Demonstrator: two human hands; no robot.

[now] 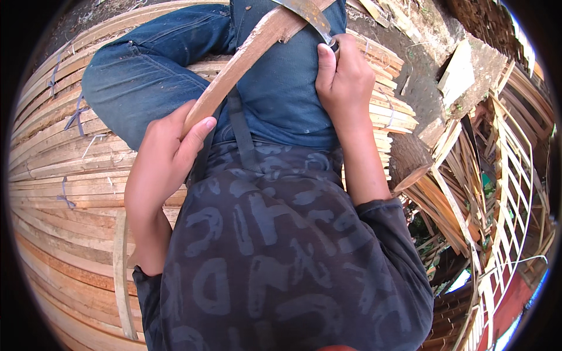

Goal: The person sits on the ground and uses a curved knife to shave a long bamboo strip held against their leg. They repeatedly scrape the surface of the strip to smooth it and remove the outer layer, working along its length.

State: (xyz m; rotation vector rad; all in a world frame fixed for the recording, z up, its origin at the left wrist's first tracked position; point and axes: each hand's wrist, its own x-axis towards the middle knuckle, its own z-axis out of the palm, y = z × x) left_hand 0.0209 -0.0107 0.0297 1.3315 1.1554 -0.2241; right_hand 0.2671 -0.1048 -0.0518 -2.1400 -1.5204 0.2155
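My left hand (170, 146) is wrapped round the near end of a flat wooden stick (237, 70), its thumb along the edge. The stick slants up and away to the right over my jeans. My right hand (346, 73) is closed round the handle of a curved-bladed knife (309, 14), with the thumb on top. The blade lies across the far part of the stick, where a rough, splintered notch shows on its lower edge. The blade's tip is cut off by the top of the picture.
Bundles of long wooden slats (70, 175), tied with dark strips, lie beneath and left of my legs (158, 82). At the right are a log (410, 158), a stone slab (477, 70), thin loose strips (448, 205) and a pale lattice (509, 234).
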